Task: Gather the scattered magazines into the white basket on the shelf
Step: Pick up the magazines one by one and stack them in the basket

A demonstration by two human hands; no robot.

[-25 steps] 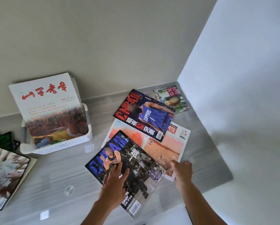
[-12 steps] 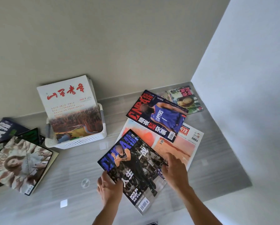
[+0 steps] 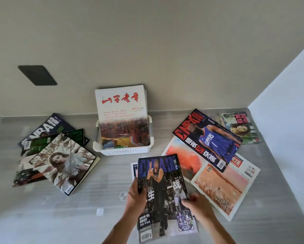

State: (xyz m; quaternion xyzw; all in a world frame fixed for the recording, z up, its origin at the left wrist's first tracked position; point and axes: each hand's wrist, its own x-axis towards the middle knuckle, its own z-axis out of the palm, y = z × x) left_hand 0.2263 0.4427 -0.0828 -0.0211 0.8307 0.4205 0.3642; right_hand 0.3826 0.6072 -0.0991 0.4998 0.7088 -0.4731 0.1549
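Observation:
I hold a dark blue NBA magazine (image 3: 162,189) upright in front of me, lifted off the shelf. My left hand (image 3: 136,196) grips its left edge and my right hand (image 3: 198,207) grips its right edge. Behind it stands the white basket (image 3: 124,151) against the wall, with a white and red magazine (image 3: 122,117) upright inside. To the right lie a red NBA magazine (image 3: 207,138), an orange magazine (image 3: 220,187) under it and a small green one (image 3: 239,127). A fanned pile of magazines (image 3: 59,159) lies at the left.
The grey shelf (image 3: 77,208) ends in a white side wall (image 3: 288,120) at the right and a beige back wall behind the basket. A dark square plate (image 3: 37,74) is on the back wall. Small white stickers (image 3: 99,212) sit on the shelf surface.
Both hands took hold of the dark blue NBA magazine, lifted it off the orange one and turned it upright, closer to me. The view has swung left, showing the left pile.

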